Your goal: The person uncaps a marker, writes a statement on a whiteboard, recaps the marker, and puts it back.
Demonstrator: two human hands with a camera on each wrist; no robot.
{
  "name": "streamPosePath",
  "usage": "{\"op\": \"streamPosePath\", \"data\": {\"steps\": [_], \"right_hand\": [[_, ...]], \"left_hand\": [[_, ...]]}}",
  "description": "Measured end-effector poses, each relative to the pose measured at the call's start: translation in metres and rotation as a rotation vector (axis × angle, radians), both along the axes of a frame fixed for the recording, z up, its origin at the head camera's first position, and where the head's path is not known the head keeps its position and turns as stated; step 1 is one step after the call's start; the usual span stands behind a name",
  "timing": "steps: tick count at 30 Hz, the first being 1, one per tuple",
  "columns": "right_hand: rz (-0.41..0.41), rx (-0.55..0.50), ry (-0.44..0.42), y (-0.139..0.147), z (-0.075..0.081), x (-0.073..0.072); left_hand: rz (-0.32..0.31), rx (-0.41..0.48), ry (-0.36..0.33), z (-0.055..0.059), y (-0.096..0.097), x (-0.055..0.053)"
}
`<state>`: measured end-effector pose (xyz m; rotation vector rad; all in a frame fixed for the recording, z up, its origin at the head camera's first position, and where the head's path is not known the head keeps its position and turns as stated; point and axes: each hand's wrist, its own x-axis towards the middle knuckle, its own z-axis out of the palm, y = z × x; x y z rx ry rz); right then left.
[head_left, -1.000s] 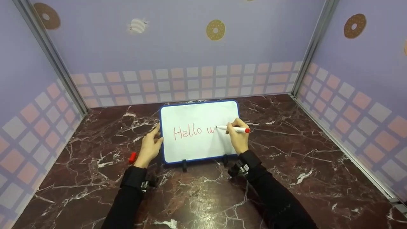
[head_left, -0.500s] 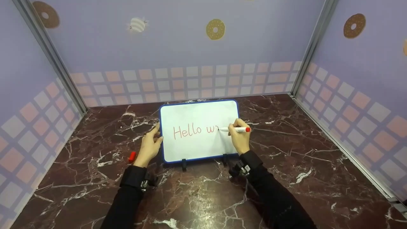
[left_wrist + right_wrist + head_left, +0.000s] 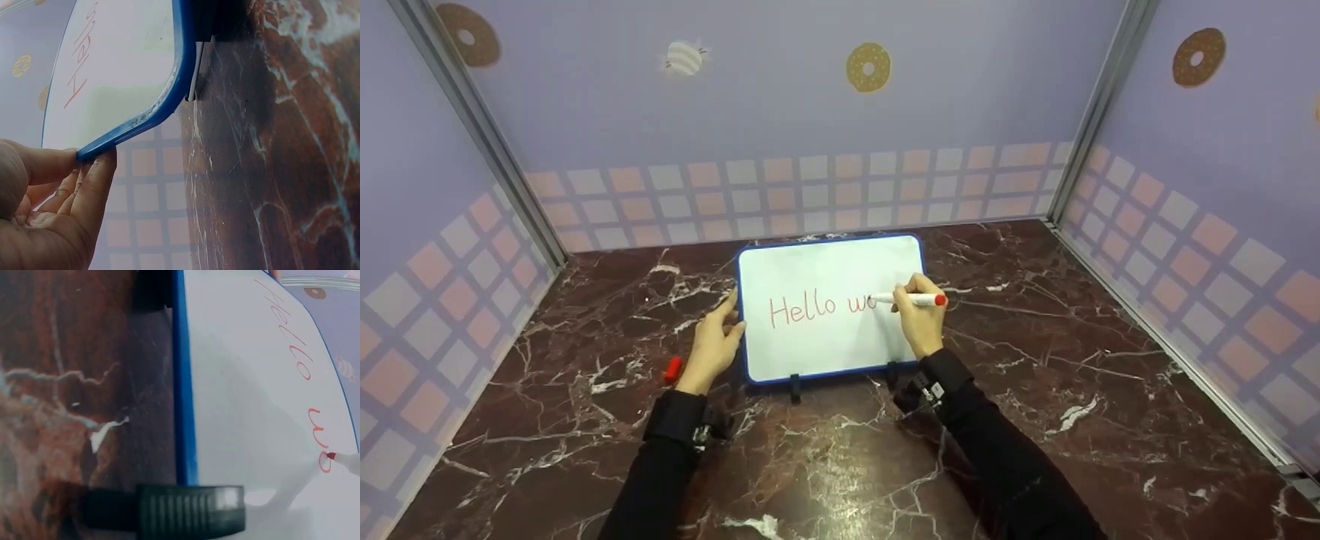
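Observation:
A whiteboard (image 3: 825, 345) with a blue frame leans on a stand, "Hello wo" written across it in red. My left hand (image 3: 712, 345) holds the board's left edge; in the left wrist view the thumb and fingers (image 3: 98, 185) pinch the blue rim from both sides. My right hand (image 3: 921, 319) grips a white marker (image 3: 919, 299) with a red end. Its red tip meets the board at the letter "o" in the right wrist view, where the hand itself is out of sight. A red marker cap (image 3: 673, 369) lies on the table beside my left wrist.
Black stand feet (image 3: 795, 388) jut out below the board's lower edge. The dark marbled table (image 3: 840, 465) spreads around it. A back wall (image 3: 780, 112) and side walls with printed squares and doughnuts enclose the table.
The marker in my right hand has traced a round "o" after the "w", its tip dipping right and then coming back up-left. My left hand stays on the board's edge.

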<state>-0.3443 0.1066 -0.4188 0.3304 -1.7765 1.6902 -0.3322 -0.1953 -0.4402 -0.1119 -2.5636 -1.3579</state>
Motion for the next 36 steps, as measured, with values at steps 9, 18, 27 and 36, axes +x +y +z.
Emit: {"op": "streamPosePath", "data": {"steps": [9,18,27,36], "right_hand": [[0.006,-0.113,-0.021,0.009,-0.003,-0.004],[-0.003,-0.069,-0.004,0.011,-0.003,-0.004],[-0.033,-0.029,0.009,0.014,-0.002,0.002],[-0.025,-0.025,-0.014,0.014,-0.004,0.004]], "left_hand": [[0.004,-0.001,0.008,0.000,0.001,-0.001],[0.008,-0.003,0.010,-0.001,0.001,-0.001],[0.010,-0.015,0.022,-0.001,0.001,-0.001],[0.025,-0.006,-0.007,-0.001,0.002,-0.001]]}}
